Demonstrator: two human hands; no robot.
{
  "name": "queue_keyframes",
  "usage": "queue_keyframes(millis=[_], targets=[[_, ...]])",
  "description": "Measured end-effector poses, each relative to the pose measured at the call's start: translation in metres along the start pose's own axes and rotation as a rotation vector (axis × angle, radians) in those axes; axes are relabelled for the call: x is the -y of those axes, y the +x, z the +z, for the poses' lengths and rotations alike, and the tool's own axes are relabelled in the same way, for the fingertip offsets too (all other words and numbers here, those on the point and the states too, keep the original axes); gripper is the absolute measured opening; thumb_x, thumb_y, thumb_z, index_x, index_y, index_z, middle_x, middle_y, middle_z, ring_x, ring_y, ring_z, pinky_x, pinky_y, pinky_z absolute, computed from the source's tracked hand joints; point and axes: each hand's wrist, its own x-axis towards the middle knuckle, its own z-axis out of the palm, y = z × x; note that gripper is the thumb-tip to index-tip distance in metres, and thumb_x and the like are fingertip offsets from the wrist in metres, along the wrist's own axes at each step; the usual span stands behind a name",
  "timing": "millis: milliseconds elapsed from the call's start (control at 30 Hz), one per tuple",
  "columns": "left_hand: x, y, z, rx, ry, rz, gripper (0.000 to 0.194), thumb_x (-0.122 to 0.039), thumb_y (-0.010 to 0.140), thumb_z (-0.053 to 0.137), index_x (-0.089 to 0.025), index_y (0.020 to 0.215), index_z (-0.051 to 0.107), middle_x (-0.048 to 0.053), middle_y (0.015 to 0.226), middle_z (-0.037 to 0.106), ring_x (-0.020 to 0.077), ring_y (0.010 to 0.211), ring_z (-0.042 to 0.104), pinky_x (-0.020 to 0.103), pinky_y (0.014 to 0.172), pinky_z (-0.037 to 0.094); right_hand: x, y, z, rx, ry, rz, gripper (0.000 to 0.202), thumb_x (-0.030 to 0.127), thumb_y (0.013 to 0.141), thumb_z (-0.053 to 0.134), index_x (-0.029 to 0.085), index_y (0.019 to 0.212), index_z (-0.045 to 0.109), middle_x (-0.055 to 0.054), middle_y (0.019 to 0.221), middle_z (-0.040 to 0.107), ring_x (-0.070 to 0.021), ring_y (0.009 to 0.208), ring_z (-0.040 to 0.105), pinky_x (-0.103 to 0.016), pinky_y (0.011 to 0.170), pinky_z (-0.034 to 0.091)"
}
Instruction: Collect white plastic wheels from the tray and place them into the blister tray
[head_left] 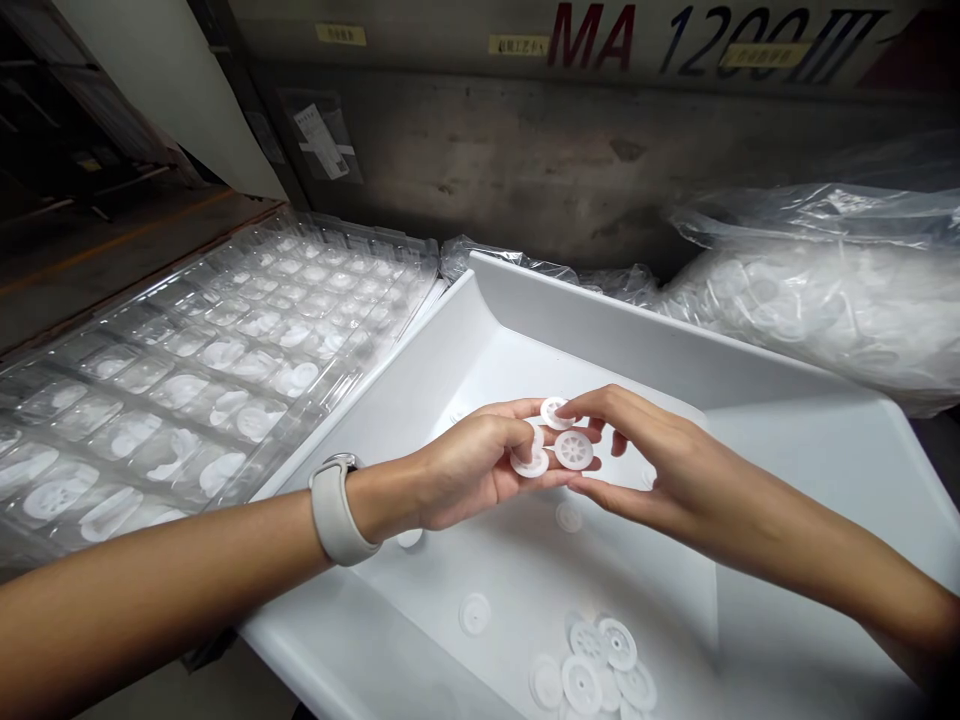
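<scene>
At far left I saw a clear compartmented tray, running away at a slant, with white pieces in many of its pockets; glare on the plastic blurred their shapes, and the tray's near left corner was cut off. Next came the pale wristband on the left wrist. Just below that wrist, one loose disc showed only its lower edge.

The left hand, reaching in from the left, held several white discs above the white bin. Its thumb pressed one against the fingers, and another lay partly hidden behind that thumb. The spoked disc farther along the fingers lay with its round face turned up toward my view, so its hub axis pointed roughly at me. The topmost one, at the fingertips, faced much the same way, its right edge covered by the right hand's index finger.

Below, a loose pile lay on the bin floor, discs overlapping and tilted at differing angles, the lower ones hard to make out.

The right hand came in from the right, thumb and index finger spread, the index fingertip on the topmost disc; I couldn't tell how firmly it pressed. At far right a bulging clear bag lay behind the bin, cut off at the edge, its contents indistinct.
</scene>
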Motion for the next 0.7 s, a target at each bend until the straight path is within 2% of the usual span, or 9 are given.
queue_keyframes(millis=[100, 167, 267, 333, 400, 500, 600, 700], targets=[[0.000, 0.001, -0.002, 0.017, -0.034, 0.016, 0.049, 0.001, 0.068, 0.044, -0.009, 0.112, 0.062, 0.014, 0.113, 0.067, 0.0248, 0.110, 0.064, 0.038, 0.101, 0.047, 0.001, 0.000, -0.001, -0.024, -0.040, -0.047, 0.042, 0.047, 0.093, 0.062, 0.034, 0.128, 0.045, -0.002, 0.118, 0.054, -0.0194, 0.100, 0.054, -0.033, 0.080, 0.049], [0.001, 0.002, -0.003, 0.033, -0.054, 0.023, 0.046, -0.001, 0.069, 0.043, -0.008, 0.112, 0.061, 0.014, 0.106, 0.068, 0.0249, 0.104, 0.065, 0.038, 0.099, 0.048, 0.003, 0.001, 0.000, -0.101, -0.147, -0.132, 0.044, 0.045, 0.093, 0.062, 0.029, 0.130, 0.046, -0.007, 0.119, 0.050, -0.0225, 0.102, 0.050, -0.035, 0.078, 0.049], [0.001, 0.003, -0.003, 0.062, -0.077, 0.042, 0.039, -0.004, 0.071, 0.042, -0.008, 0.105, 0.061, 0.012, 0.096, 0.066, 0.0212, 0.095, 0.065, 0.033, 0.092, 0.049, 0.009, 0.004, 0.002, -0.231, -0.331, -0.353, 0.029, 0.025, 0.095, 0.061, 0.018, 0.122, 0.055, -0.013, 0.115, 0.050, -0.0238, 0.096, 0.047, -0.037, 0.075, 0.047], [0.002, 0.003, -0.003, 0.076, -0.089, 0.047, 0.036, -0.005, 0.072, 0.042, -0.009, 0.101, 0.062, 0.010, 0.095, 0.063, 0.0179, 0.091, 0.062, 0.028, 0.087, 0.048, 0.012, 0.006, 0.006, -0.263, -0.411, -0.496, 0.022, 0.011, 0.092, 0.060, 0.012, 0.114, 0.059, -0.014, 0.107, 0.055, -0.0229, 0.089, 0.049, -0.038, 0.072, 0.046], [0.003, 0.004, -0.004, 0.089, -0.101, 0.036, 0.034, -0.007, 0.072, 0.043, -0.011, 0.100, 0.062, 0.008, 0.094, 0.060, 0.0158, 0.086, 0.059, 0.026, 0.082, 0.047, 0.014, 0.007, 0.011, -0.286, -0.472, -0.591, 0.020, 0.005, 0.089, 0.061, 0.008, 0.109, 0.061, -0.015, 0.098, 0.062, -0.0219, 0.081, 0.051, -0.038, 0.066, 0.045], [0.003, 0.003, -0.004, 0.101, -0.115, 0.011, 0.027, -0.007, 0.073, 0.043, -0.013, 0.093, 0.060, 0.005, 0.086, 0.055, 0.0132, 0.078, 0.055, 0.024, 0.077, 0.045, 0.014, 0.008, 0.018, -0.329, -0.527, -0.668, 0.018, 0.001, 0.086, 0.064, 0.006, 0.103, 0.063, -0.014, 0.087, 0.067, -0.0202, 0.071, 0.050, -0.038, 0.059, 0.041], [0.003, 0.003, -0.004, 0.096, -0.126, -0.001, 0.020, -0.006, 0.075, 0.043, -0.014, 0.084, 0.058, 0.003, 0.083, 0.054, 0.0114, 0.073, 0.053, 0.021, 0.072, 0.044, 0.015, 0.009, 0.019, -0.324, -0.560, -0.739, 0.011, -0.001, 0.086, 0.060, 0.006, 0.093, 0.066, -0.011, 0.078, 0.067, -0.0203, 0.069, 0.053, -0.038, 0.058, 0.040], [0.003, 0.003, -0.003, 0.089, -0.135, -0.003, 0.020, -0.006, 0.076, 0.042, -0.015, 0.086, 0.058, 0.006, 0.086, 0.059, 0.0129, 0.078, 0.057, 0.022, 0.077, 0.045, 0.019, 0.009, 0.016, -0.294, -0.602, -0.799, 0.021, -0.001, 0.087, 0.051, 0.010, 0.083, 0.067, -0.008, 0.074, 0.066, -0.0212, 0.073, 0.057, -0.039, 0.058, 0.039]])
